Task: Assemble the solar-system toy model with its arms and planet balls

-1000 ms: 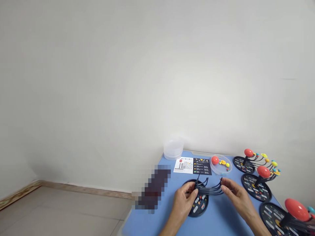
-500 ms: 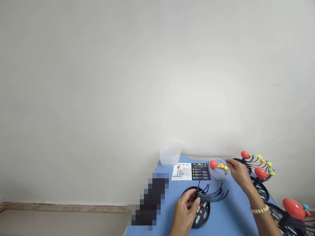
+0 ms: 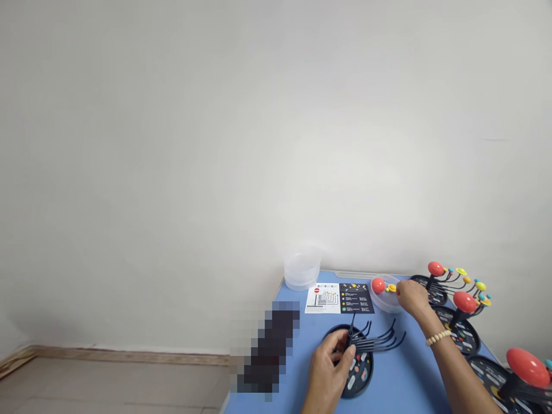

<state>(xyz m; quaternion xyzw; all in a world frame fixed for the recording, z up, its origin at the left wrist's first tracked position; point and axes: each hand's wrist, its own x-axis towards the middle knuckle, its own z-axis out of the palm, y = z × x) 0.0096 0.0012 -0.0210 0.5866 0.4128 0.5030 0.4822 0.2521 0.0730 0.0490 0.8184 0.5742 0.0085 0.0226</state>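
My left hand (image 3: 328, 368) grips the black multi-armed rod assembly (image 3: 375, 342) where it meets the round black base disc (image 3: 360, 374), which has coloured printed labels. My right hand (image 3: 414, 299) reaches across to the clear plastic bowl (image 3: 385, 300), with its fingertips at the bowl's rim. Inside the bowl sit a red ball (image 3: 378, 285) and a yellow ringed planet piece (image 3: 391, 287), right by those fingertips. Other small pieces in the bowl are hidden behind my right hand.
Assembled planet models (image 3: 457, 287) on black discs stand along the right of the blue table (image 3: 302, 368), and a larger one (image 3: 517, 374) is closest at lower right. A printed instruction sheet (image 3: 338, 299) and a clear plastic tub (image 3: 302, 269) lie at the back. A pixelated patch (image 3: 269, 351) covers the left edge.
My right hand has moved further onto the bowl, and its wrist bead bracelet shows higher in view. My left hand still holds the rods on the disc.
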